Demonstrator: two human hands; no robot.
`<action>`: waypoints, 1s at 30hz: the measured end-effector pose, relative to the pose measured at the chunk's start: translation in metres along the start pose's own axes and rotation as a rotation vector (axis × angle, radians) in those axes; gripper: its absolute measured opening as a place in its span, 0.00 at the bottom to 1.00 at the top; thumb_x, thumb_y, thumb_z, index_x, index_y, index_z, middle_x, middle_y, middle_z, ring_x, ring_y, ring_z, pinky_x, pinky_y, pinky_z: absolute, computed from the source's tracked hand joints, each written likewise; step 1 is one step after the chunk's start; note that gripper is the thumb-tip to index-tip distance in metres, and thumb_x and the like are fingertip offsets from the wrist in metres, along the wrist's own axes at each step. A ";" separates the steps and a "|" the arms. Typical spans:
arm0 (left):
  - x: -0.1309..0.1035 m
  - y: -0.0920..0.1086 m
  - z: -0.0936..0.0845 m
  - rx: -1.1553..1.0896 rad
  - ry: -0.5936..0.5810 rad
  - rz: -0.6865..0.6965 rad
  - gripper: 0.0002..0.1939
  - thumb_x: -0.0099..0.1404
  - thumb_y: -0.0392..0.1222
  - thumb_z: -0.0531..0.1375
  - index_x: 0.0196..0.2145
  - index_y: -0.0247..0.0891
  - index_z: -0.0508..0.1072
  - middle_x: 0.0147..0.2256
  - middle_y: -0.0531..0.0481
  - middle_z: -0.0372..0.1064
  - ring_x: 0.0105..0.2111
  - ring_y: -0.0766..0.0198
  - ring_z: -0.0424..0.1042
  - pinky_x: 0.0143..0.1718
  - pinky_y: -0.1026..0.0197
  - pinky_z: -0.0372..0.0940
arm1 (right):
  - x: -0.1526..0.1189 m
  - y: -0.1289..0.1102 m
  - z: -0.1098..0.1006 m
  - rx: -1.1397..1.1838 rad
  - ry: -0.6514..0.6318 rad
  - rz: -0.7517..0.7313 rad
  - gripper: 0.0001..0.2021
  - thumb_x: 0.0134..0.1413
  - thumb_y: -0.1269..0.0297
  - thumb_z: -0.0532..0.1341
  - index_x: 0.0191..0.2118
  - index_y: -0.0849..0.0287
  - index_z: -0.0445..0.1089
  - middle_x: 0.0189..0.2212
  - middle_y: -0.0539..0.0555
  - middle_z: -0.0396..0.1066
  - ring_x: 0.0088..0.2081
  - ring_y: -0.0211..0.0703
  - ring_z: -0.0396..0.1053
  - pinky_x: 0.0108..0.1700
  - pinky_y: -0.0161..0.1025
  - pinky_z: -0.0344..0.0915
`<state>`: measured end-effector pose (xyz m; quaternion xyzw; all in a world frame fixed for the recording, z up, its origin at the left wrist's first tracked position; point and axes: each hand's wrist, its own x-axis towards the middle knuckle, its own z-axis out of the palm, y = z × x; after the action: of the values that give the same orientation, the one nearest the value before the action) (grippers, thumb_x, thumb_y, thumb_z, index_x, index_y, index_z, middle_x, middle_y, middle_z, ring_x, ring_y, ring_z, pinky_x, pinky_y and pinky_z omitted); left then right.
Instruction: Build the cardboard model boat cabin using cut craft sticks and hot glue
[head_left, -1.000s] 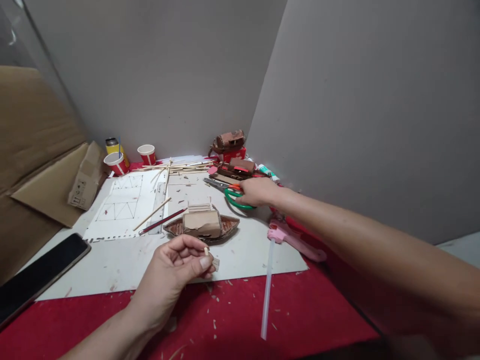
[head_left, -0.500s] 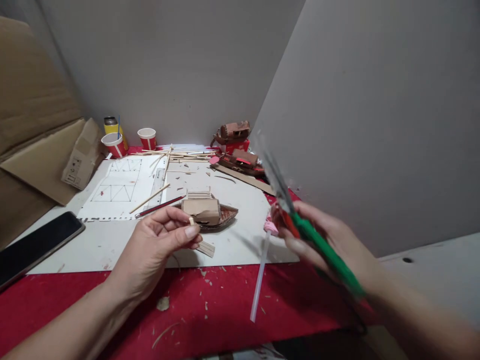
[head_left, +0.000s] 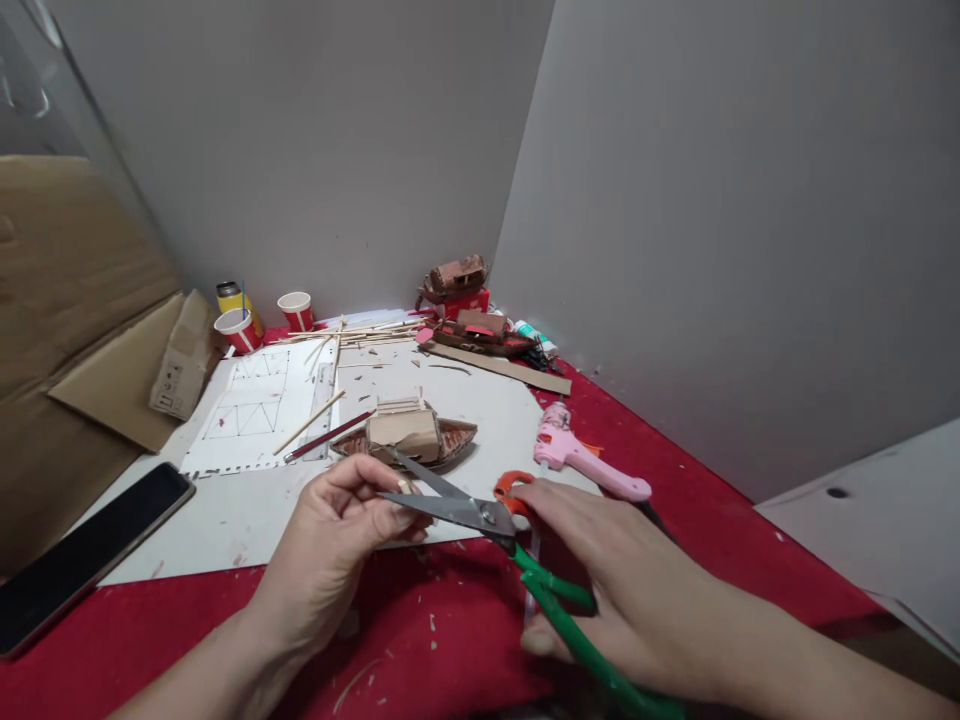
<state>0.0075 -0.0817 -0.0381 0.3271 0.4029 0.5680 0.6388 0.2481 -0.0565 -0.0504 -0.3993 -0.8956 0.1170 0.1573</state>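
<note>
At frame centre, your left hand (head_left: 337, 540) pinches the stick (head_left: 405, 487), tip exposed, apparently steadying it by the parted blades of the scissors (head_left: 459, 512), handles gripped in your right hand (head_left: 630, 570), boat (head_left: 405, 430) just beyond.

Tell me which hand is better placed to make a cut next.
Right, I'd judge: the right hand holds the scissors, blades open near the small pale piece that the left hand pinches.
</note>
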 end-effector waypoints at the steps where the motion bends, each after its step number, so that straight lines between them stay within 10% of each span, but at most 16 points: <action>1: 0.000 0.000 0.001 0.006 0.006 0.000 0.15 0.45 0.37 0.75 0.26 0.34 0.73 0.27 0.49 0.77 0.26 0.66 0.75 0.31 0.65 0.72 | 0.001 -0.002 0.000 -0.005 0.005 -0.003 0.34 0.38 0.43 0.72 0.47 0.63 0.70 0.47 0.69 0.74 0.46 0.65 0.73 0.45 0.55 0.72; 20: 0.000 -0.009 -0.002 0.136 0.076 -0.006 0.13 0.44 0.37 0.76 0.25 0.36 0.76 0.22 0.50 0.77 0.23 0.67 0.74 0.28 0.69 0.68 | 0.005 -0.007 0.005 0.022 -0.040 0.018 0.31 0.43 0.39 0.67 0.42 0.62 0.69 0.39 0.63 0.73 0.38 0.56 0.71 0.40 0.50 0.67; 30: 0.000 -0.014 -0.006 0.195 0.107 0.047 0.12 0.46 0.40 0.75 0.26 0.36 0.77 0.24 0.50 0.77 0.26 0.66 0.75 0.31 0.67 0.70 | 0.008 -0.008 0.008 0.032 -0.105 0.049 0.07 0.50 0.63 0.58 0.35 0.57 0.64 0.32 0.55 0.70 0.31 0.49 0.68 0.32 0.42 0.59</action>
<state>0.0083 -0.0835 -0.0528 0.3661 0.4819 0.5576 0.5681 0.2347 -0.0567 -0.0537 -0.4120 -0.8905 0.1559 0.1136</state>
